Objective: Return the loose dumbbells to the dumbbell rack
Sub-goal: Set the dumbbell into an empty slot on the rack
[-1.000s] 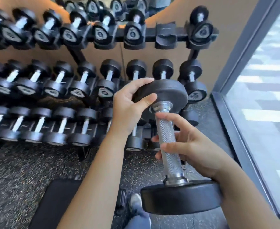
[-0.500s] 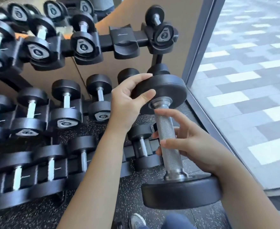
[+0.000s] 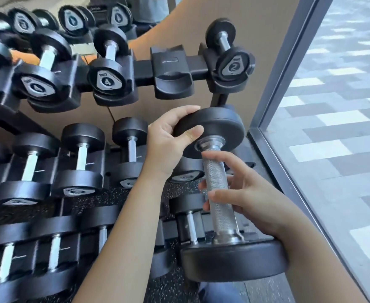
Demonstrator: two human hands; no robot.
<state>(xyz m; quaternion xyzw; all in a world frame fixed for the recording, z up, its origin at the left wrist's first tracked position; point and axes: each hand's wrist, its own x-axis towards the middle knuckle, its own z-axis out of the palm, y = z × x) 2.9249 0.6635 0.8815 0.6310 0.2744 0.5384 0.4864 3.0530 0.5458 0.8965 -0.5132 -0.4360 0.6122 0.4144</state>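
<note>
Dumbbell rack (image 3: 142, 68), racked dumbbells (image 3: 81, 158), one empty cradle (image 3: 172, 77)

On the top row of the dumbbell rack (image 3: 142, 69), the end plate of the dumbbell at the far right (image 3: 232, 66) carries a large 2, with a short word above it too blurred to read. At about nine o'clock from it, past an empty cradle (image 3: 172, 72) whose small printed mark is illegible, a dumbbell (image 3: 106, 80) shows a 4 under small lettering that cannot be made out. Further toward nine o'clock, another dumbbell (image 3: 37, 87) also shows a 4. The plates on the lower rows and in the mirror at twelve o'clock are too blurred to read.
</note>
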